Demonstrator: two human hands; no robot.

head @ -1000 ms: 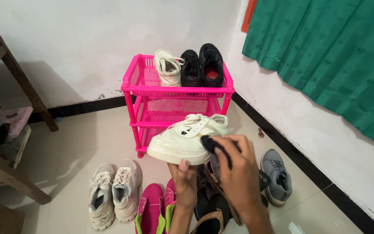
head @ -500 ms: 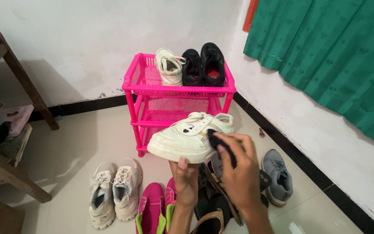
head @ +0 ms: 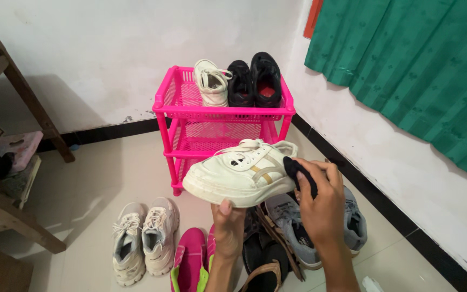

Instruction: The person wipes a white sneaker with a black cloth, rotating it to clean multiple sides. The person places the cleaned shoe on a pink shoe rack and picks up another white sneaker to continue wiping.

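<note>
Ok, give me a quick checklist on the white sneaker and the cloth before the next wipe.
1. Left hand supports the white sneaker from below the sole: ok.
2. Right hand presses the dark cloth against the sneaker's heel end: ok.
3. Sneaker held level, toe pointing left: ok.
4. Heel surface clean under the cloth: cannot tell, it is covered.
5. Top shelf of the pink rack has open room: ok, the left part is bare beside three shoes.
6. Floor below the hands free of shoes: not ok, the grey sneakers and pink shoes lie there.
</note>
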